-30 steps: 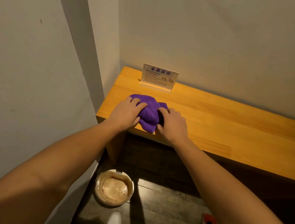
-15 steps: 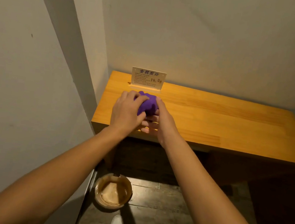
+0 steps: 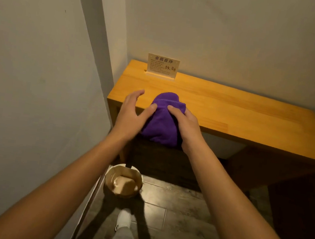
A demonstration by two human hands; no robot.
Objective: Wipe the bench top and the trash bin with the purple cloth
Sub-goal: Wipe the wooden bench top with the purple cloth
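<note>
The purple cloth [image 3: 164, 118] is bunched in front of the left end of the wooden bench top [image 3: 233, 110], partly hanging below its front edge. My right hand [image 3: 185, 124] grips the cloth from the right. My left hand [image 3: 133, 114] is beside it on the left with fingers spread; only the thumb touches the cloth. The round trash bin [image 3: 124, 181] stands on the floor below the bench's left end, against the wall, with a light liner inside.
A small sign card [image 3: 162, 66] stands at the back left of the bench against the wall. A wall [image 3: 38, 84] closes off the left side. My white shoe [image 3: 123, 220] is on the dark tiled floor near the bin.
The cloth has come back from near the sign toward the bench's front edge and now hangs over it. My left hand has opened and drawn away from the cloth.
</note>
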